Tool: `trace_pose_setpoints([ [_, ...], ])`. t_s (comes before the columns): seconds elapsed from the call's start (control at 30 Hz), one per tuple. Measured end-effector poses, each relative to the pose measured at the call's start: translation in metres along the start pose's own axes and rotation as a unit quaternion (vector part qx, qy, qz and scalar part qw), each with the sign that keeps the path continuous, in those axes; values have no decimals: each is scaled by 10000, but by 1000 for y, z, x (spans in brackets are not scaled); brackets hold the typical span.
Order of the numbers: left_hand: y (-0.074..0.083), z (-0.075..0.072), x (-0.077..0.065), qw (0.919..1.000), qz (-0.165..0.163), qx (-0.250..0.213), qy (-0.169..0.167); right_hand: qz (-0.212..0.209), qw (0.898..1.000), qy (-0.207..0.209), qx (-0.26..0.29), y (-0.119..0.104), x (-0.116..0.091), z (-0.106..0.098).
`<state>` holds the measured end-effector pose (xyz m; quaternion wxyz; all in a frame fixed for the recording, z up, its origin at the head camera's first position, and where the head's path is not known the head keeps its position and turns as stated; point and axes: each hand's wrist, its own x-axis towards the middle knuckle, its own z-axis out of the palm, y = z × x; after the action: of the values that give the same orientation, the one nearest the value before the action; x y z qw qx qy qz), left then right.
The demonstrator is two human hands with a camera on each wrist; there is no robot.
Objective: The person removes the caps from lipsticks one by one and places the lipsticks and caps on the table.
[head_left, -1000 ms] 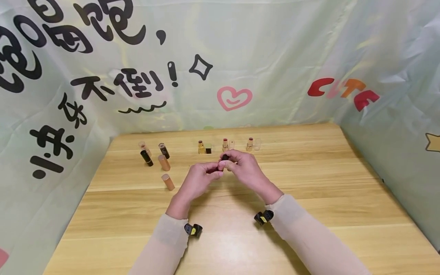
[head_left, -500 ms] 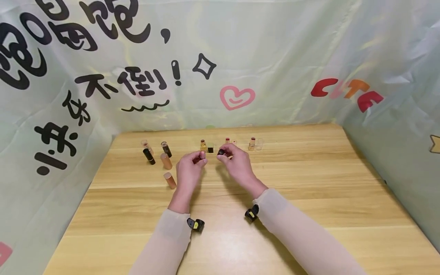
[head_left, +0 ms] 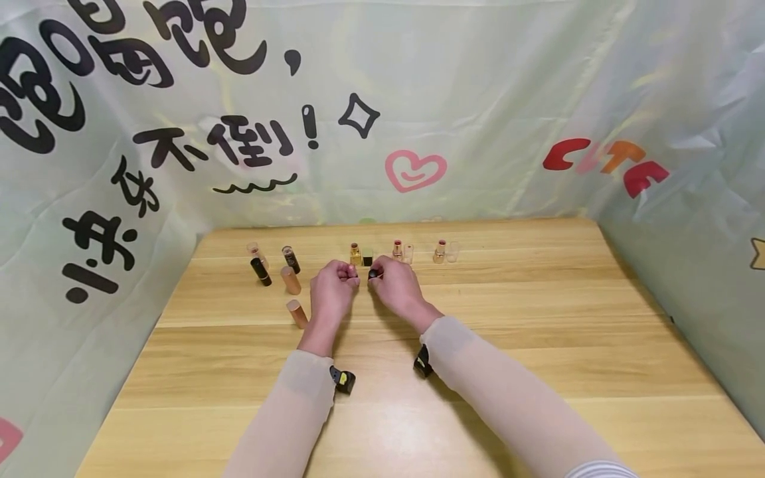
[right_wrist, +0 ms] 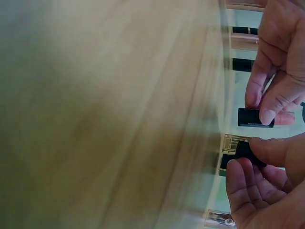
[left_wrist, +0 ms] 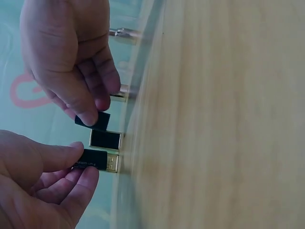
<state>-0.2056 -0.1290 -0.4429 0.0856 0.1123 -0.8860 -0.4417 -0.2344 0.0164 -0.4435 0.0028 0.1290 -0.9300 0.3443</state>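
Observation:
In the head view my left hand (head_left: 335, 289) pinches a lipstick (head_left: 352, 269) with a pinkish tip. Its black, lettered base (left_wrist: 94, 159) shows between thumb and fingers in the left wrist view. My right hand (head_left: 396, 285) pinches a small black cap (head_left: 373, 273), also seen as a dark cap (right_wrist: 248, 151) in the right wrist view. Cap and lipstick are apart, just above the table. Directly behind the hands stand an uncapped gold lipstick (head_left: 355, 254) and its black, gold-edged cap (head_left: 367, 259).
Farther right stand two uncapped lipsticks (head_left: 397, 249) (head_left: 439, 251), beside clear caps (head_left: 409, 253) (head_left: 453, 251). On the left are tan tubes (head_left: 291, 281) (head_left: 297, 313), a black tube (head_left: 260, 271), a dark clear-topped tube (head_left: 290, 259) and a pinkish clear-topped one (head_left: 255, 251). A printed cloth (head_left: 478, 99) surrounds the wooden table (head_left: 538, 372).
The hands were together on the black piece, then parted, the cap in the right and the lipstick in the left. Since then the right hand has moved left and slightly down.

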Motion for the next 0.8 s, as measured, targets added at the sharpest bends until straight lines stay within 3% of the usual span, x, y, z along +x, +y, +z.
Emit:
trace_pose_setpoints([
  [0.8,-5,7,8,9989,52,343,-305,-32,9994,-165,-296,0,7,11],
])
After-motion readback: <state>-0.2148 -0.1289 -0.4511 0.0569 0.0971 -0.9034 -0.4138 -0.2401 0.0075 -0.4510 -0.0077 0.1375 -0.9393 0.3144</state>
